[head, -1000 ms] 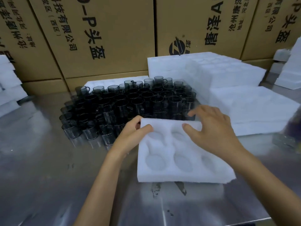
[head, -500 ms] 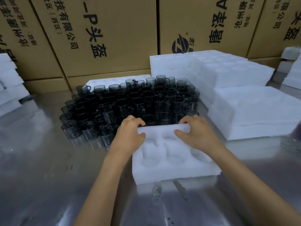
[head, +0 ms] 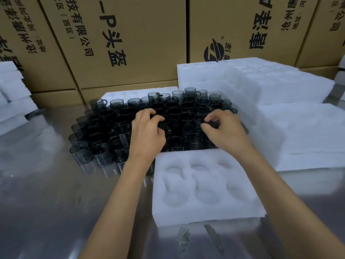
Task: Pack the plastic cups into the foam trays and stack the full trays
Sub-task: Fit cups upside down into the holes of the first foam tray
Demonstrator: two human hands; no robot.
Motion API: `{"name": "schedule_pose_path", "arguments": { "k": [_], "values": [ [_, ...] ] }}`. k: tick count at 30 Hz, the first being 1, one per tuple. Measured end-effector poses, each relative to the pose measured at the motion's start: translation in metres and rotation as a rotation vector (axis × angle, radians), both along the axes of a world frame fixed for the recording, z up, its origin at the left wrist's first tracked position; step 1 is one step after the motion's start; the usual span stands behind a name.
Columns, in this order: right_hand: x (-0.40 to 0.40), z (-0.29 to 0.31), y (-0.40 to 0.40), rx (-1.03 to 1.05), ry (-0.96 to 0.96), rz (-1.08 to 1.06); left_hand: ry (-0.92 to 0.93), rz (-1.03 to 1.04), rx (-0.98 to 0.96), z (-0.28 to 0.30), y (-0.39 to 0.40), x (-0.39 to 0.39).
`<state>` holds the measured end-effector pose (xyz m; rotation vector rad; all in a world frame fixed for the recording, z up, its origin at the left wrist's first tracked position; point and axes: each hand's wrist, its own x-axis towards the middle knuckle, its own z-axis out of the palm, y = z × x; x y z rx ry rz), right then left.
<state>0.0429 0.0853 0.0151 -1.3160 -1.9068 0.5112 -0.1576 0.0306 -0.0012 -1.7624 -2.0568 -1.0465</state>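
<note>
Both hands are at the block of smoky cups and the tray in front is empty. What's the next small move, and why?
Probably lift the cups each hand is closing on and set them into the empty foam tray. The left hand and right hand curl over cups in the near rows, and none of the tray's pockets holds a cup yet.

Dim, soft, perhaps overhead light; edges bowed.

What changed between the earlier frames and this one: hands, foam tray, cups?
Both hands let go of the empty foam tray, now lying flat on the steel table, and moved forward to the dark cups. The left hand and right hand each curl their fingers around cups. The foam stacks and cardboard boxes stayed put.
</note>
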Motion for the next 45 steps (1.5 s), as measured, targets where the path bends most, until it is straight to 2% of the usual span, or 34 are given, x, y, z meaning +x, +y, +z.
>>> {"name": "schedule_pose_path", "arguments": {
  "k": [3,7,12,17,20,25,29,32,36,39,45],
  "values": [
    [-0.023,-0.003,-0.001,-0.045,0.076,0.151,0.091,0.029,-0.028,-0.015,0.004,-0.004],
    [-0.035,-0.021,-0.005,-0.105,0.137,0.214,0.108,-0.005,0.016,-0.023,0.006,-0.006],
    [-0.036,-0.030,-0.009,-0.194,0.210,0.235,0.025,-0.093,0.065,-0.021,0.002,0.000],
    [-0.028,-0.018,-0.016,-0.315,0.466,0.274,-0.162,-0.351,0.116,-0.006,-0.011,0.012],
    [-0.021,-0.010,-0.022,-0.379,0.583,0.336,-0.270,-0.422,0.131,-0.003,-0.021,0.020],
    [-0.011,-0.001,-0.028,-0.377,0.564,0.363,-0.479,-0.453,0.128,-0.001,-0.037,0.028],
    [-0.008,-0.001,-0.033,-0.461,0.538,0.427,-0.477,-0.489,0.066,0.005,-0.044,0.019],
    [-0.011,-0.001,-0.035,-0.503,0.503,0.466,-0.580,-0.531,-0.080,0.013,-0.050,0.007],
    [-0.016,-0.009,-0.037,-0.512,0.307,0.444,-0.778,-0.619,-0.302,0.013,-0.053,-0.007],
    [-0.019,-0.015,-0.036,-0.529,0.216,0.411,-0.752,-0.616,-0.410,0.011,-0.054,-0.010],
    [-0.019,-0.020,-0.036,-0.490,0.217,0.426,-0.708,-0.575,-0.456,0.010,-0.056,-0.013]
  ]
}}
